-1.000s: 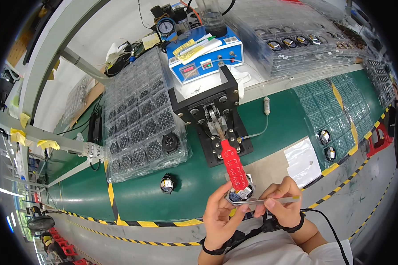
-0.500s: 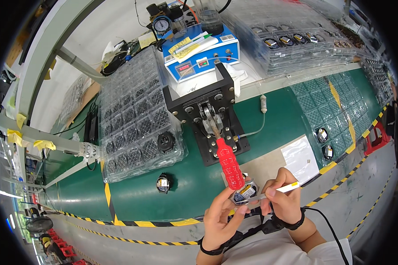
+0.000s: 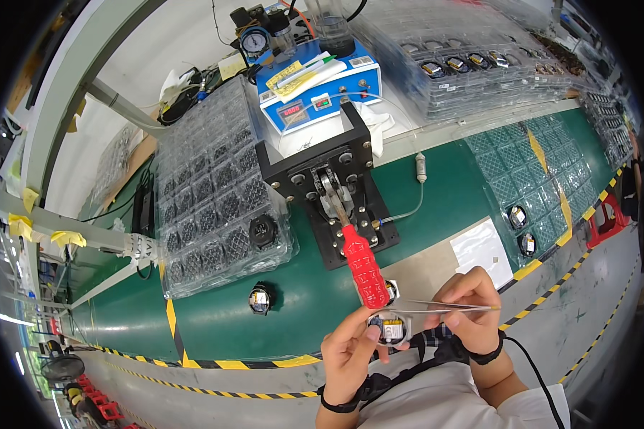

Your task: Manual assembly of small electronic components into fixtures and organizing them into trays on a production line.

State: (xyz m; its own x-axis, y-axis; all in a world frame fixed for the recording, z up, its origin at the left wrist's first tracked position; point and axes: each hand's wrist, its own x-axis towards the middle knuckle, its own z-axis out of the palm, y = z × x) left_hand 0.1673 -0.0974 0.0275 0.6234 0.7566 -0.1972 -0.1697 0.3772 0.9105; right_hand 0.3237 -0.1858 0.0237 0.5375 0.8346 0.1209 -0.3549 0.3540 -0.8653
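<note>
My left hand [image 3: 349, 352] pinches a round watch case [image 3: 391, 328] with its inner circuit and battery showing, just below the red handle. Its thumb and fingers close round the case's left side. In my right hand [image 3: 472, 307] is a pair of metal tweezers [image 3: 429, 309], its tips pointing left over the top of the case. Beyond that case, a second similar watch part [image 3: 391, 292] is partly hidden by the red lever handle [image 3: 365, 268] of a black toggle press [image 3: 329, 179].
Another watch case [image 3: 261, 298] lies on the green mat [image 3: 215, 322]. A stack of clear trays [image 3: 215, 193] with a black watch part stands at left. At right a clear tray [image 3: 544, 179] holds two cases. A blue control box [image 3: 322, 86] sits behind the press.
The tweezers have turned so both arms now show edge-on. My left hand has drawn the watch case slightly down and left, and a second watch part shows behind it. The view has shifted slightly.
</note>
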